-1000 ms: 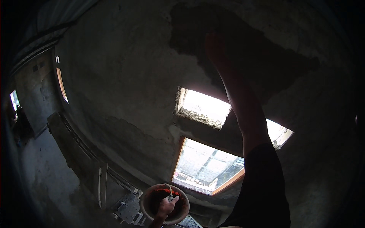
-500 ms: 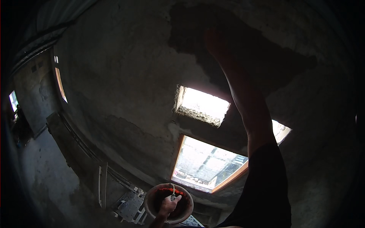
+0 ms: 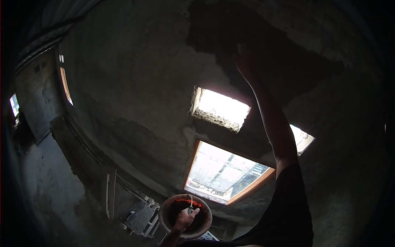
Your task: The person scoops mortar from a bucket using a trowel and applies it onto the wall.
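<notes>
My left hand [image 3: 186, 219] is closed round the pale handle [image 3: 190, 201] of a round bucket [image 3: 164, 214] at the lower middle. The bucket has a greyish rim and a reddish-orange inside, dark toward the bottom. My right arm reaches far up to the wall, bare below a dark sleeve. At its end my right hand [image 3: 247, 61] is against or just before a large dark, damp-looking patch [image 3: 288, 53] on the grey wall. It is too dim there to make out its fingers or anything in them.
Below the patch are a rough-edged bright opening [image 3: 221, 109], a second one [image 3: 301, 139] behind my arm, and a wood-framed window [image 3: 224, 175]. Boards [image 3: 110, 193] and a grey, spattered platform [image 3: 140, 217] stand left of the bucket. A dark shape [image 3: 22, 133] is at the far left.
My right hand has moved down and to the right across the dark patch. My left hand still grips the bucket's handle; the view has shifted slightly.
</notes>
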The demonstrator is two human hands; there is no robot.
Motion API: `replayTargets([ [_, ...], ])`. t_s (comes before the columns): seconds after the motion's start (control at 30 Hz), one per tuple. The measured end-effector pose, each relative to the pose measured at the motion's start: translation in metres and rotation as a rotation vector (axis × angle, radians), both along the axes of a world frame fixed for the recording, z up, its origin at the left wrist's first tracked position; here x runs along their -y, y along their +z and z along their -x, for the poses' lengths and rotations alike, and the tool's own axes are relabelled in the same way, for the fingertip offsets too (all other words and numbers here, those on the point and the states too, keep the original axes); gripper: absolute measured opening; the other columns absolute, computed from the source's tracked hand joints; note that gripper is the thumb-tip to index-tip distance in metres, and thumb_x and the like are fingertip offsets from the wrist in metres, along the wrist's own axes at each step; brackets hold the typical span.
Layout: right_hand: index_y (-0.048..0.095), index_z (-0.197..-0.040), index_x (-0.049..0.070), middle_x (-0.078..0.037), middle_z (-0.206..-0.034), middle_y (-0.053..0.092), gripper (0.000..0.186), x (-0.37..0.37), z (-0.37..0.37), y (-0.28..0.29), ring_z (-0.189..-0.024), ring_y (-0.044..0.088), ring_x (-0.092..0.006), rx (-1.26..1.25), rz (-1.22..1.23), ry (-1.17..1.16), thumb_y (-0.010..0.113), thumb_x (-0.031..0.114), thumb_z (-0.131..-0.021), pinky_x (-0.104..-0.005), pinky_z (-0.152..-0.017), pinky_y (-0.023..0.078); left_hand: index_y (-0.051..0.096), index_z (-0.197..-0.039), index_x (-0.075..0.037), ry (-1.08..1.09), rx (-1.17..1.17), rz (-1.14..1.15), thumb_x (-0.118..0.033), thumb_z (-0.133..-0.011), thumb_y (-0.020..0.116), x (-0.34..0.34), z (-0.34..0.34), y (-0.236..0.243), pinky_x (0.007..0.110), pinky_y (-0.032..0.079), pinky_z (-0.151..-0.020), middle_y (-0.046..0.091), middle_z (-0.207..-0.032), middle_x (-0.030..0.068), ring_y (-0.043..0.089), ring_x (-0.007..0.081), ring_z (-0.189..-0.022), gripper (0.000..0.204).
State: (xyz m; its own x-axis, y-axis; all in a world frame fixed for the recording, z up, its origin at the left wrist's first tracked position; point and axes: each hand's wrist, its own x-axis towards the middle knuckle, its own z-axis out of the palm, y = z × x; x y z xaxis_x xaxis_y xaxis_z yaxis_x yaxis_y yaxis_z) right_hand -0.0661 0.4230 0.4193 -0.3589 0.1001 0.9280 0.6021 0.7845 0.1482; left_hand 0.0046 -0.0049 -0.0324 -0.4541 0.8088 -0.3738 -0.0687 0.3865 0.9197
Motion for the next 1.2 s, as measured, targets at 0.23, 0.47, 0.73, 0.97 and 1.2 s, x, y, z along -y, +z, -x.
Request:
replayTargets([
  [0.23, 0.050, -0.120, 0.006, -0.023, -0.108, 0.058, 0.045, -0.013, 0.043, 0.054, -0.100, 0.057, -0.0387, 0.011, -0.082, 0.049, 0.054, 0.034, -0.085, -0.0484, -0.086, 0.045, 0.061, -0.087, 0.001, 0.002, 0.120, 0.122, -0.037, -0.081, 0.065, 0.001, 0.005, 0.010, 0.033, 0.046, -0.069, 0.062, -0.077, 0.0086, 0.058, 0.0163, -0.073, 0.038],
  [0.47, 0.055, -0.112, 0.000, -0.022, -0.106, 0.059, 0.032, 0.009, 0.067, 0.085, -0.093, 0.061, -0.0324, 0.296, 0.084, -0.344, 0.043, 0.022, -0.092, -0.0462, -0.078, 0.049, 0.061, -0.083, 0.001, 0.052, 0.103, 0.168, -0.039, -0.080, 0.066, -0.002, 0.006, -0.007, 0.033, 0.045, -0.066, 0.059, -0.072, 0.0070, 0.055, 0.0149, -0.068, 0.040],
  [0.73, 0.060, -0.101, 0.004, -0.020, -0.088, 0.064, 0.033, -0.053, 0.014, 0.090, -0.080, 0.062, -0.0385, 0.173, -0.348, -0.319, 0.045, 0.031, -0.089, -0.0485, -0.072, 0.049, 0.061, -0.082, 0.001, 0.016, 0.112, 0.131, -0.040, -0.080, 0.066, -0.011, 0.000, -0.010, 0.033, 0.045, -0.066, 0.060, -0.072, 0.0070, 0.056, 0.0146, -0.069, 0.042],
  [0.97, 0.059, -0.105, 0.003, -0.022, -0.098, 0.062, 0.037, -0.055, 0.003, 0.041, -0.091, 0.060, -0.0381, 0.059, -0.029, -0.225, 0.045, 0.034, -0.089, -0.0483, -0.080, 0.048, 0.062, -0.089, 0.003, -0.041, 0.084, 0.184, -0.040, -0.079, 0.066, -0.004, 0.000, -0.006, 0.032, 0.046, -0.073, 0.063, -0.082, 0.0124, 0.060, 0.0178, -0.078, 0.044],
  [1.2, 0.059, -0.107, 0.003, -0.022, -0.094, 0.062, 0.036, -0.021, 0.073, 0.034, -0.090, 0.061, -0.0357, -0.144, 0.146, -0.008, 0.044, 0.032, -0.092, -0.0461, -0.079, 0.048, 0.061, -0.097, 0.003, 0.017, 0.099, 0.145, -0.038, -0.080, 0.066, 0.009, -0.002, -0.001, 0.033, 0.046, -0.077, 0.065, -0.089, 0.0147, 0.062, 0.0206, -0.086, 0.045],
])
